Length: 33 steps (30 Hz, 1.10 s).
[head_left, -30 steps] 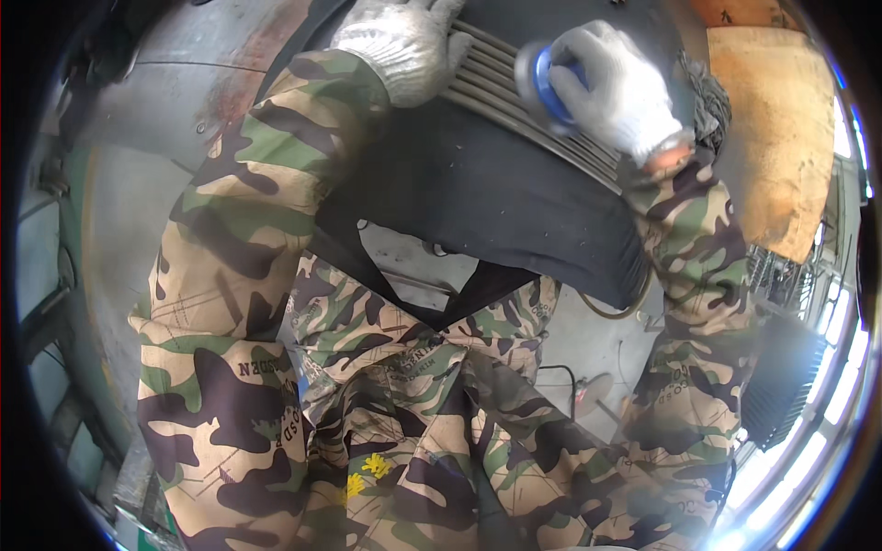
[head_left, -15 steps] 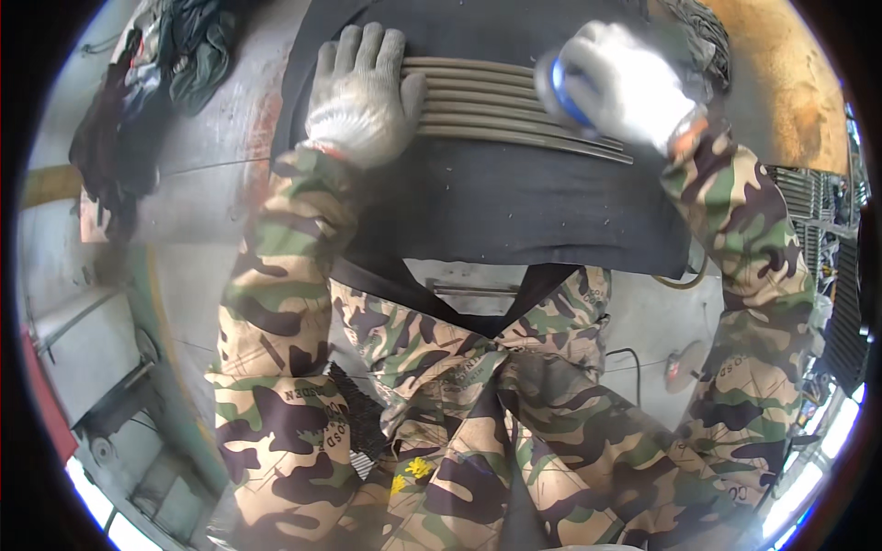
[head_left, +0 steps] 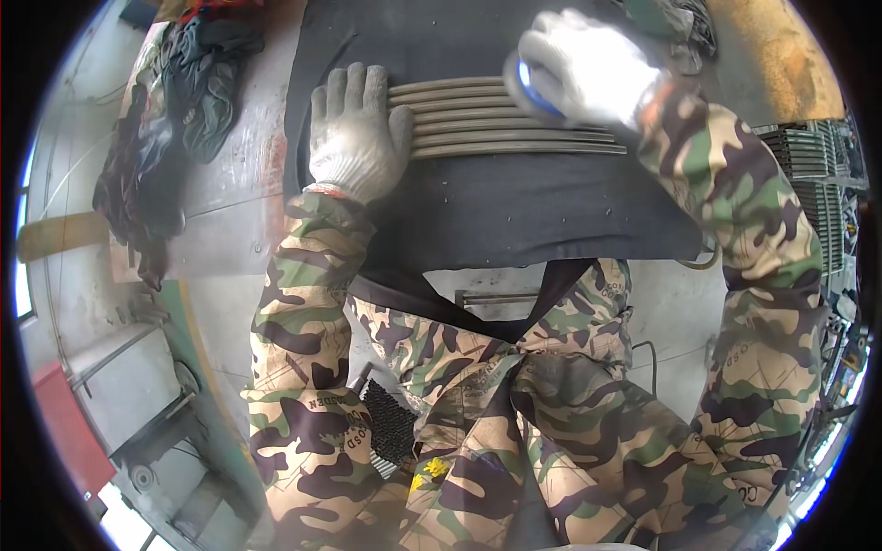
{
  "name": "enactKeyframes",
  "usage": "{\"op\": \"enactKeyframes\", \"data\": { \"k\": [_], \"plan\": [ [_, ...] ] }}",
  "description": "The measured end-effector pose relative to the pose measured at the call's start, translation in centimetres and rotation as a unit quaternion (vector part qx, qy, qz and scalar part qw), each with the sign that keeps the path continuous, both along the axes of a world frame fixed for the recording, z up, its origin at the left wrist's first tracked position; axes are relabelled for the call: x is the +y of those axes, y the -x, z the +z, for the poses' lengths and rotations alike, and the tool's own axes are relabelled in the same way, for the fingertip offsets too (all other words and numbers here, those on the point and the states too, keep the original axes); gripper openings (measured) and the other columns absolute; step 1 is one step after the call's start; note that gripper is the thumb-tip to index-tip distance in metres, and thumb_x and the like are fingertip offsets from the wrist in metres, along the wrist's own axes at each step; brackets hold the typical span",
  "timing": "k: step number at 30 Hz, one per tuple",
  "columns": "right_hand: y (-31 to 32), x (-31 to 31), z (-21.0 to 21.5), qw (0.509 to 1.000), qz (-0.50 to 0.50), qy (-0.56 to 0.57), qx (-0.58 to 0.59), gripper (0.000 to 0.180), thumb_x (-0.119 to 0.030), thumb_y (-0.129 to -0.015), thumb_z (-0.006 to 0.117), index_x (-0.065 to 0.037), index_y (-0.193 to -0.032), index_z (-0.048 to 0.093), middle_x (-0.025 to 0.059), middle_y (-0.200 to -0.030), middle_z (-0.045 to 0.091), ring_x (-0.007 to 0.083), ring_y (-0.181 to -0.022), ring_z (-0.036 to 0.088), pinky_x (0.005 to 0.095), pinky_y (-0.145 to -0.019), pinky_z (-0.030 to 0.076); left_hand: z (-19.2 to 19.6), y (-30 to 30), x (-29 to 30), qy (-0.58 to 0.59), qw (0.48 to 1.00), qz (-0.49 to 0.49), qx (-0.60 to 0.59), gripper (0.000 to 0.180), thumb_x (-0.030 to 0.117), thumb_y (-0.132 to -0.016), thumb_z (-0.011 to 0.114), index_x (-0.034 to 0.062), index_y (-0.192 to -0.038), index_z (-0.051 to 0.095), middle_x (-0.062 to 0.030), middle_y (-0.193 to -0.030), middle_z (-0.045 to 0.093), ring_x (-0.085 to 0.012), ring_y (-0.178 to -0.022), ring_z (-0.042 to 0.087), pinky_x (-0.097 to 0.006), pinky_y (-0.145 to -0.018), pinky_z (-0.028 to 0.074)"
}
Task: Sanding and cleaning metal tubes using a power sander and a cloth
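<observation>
Lying unclenched, left hand [head_left: 354,136] at left ends of metal rods [head_left: 469,118], right hand [head_left: 586,69] grasping blue tool [head_left: 527,81] (mostly hidden), black cloth [head_left: 524,209] beneath.

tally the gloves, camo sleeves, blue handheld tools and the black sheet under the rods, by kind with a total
Gloves: 2
Camouflage sleeves: 2
Blue-edged tool in the right hand: 1
Black sheet under the rods: 1
Total: 6
</observation>
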State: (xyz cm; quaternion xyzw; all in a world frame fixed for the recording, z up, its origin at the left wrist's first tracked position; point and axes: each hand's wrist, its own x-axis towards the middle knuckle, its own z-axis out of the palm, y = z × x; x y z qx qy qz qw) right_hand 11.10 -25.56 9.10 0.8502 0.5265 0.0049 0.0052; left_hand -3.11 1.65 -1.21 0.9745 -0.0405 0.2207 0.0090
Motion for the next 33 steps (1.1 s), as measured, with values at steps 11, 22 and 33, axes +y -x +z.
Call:
{"op": "enactKeyframes", "data": {
  "k": [11, 22, 33],
  "plan": [
    [-0.8, 1.5, -0.4, 0.997, -0.028, -0.002, -0.069, 0.028, -0.025, -0.096, 0.066, -0.010, -0.119, 0.071, 0.0162, -0.110, 0.070, 0.0375, -0.110, 0.070, 0.0526, -0.089, 0.060, -0.2, -2.6, -3.3, 0.059, 0.997, -0.042, 0.004, 0.054, 0.033, -0.101, 0.061, 0.0009, -0.145, 0.057, -0.0245, -0.148, 0.058, -0.0467, -0.140, 0.051, -0.058, -0.119, 0.038],
    [1.4, 6.6, -0.3, 0.999, 0.000, 0.016, 0.029, 0.026, -0.028, -0.094, 0.065, -0.007, -0.103, 0.075, 0.0223, -0.108, 0.071, 0.0436, -0.103, 0.070, 0.0560, -0.088, 0.058, -1.1, 0.3, -1.7, 0.065, 0.997, -0.020, 0.021, 0.056, 0.032, -0.101, 0.062, -0.0001, -0.146, 0.057, -0.0253, -0.148, 0.059, -0.0477, -0.140, 0.052, -0.059, -0.120, 0.037],
    [0.9, 8.2, 2.8, 0.996, -0.068, 0.043, 0.044, 0.027, -0.027, -0.096, 0.062, -0.005, -0.099, 0.077, 0.0241, -0.108, 0.073, 0.0439, -0.107, 0.071, 0.0555, -0.091, 0.058, 0.1, 0.4, -1.6, 0.056, 0.998, -0.007, 0.020, 0.053, 0.031, -0.101, 0.062, 0.0000, -0.144, 0.058, -0.0239, -0.148, 0.059, -0.0462, -0.141, 0.051, -0.057, -0.120, 0.038]
  ]
}}
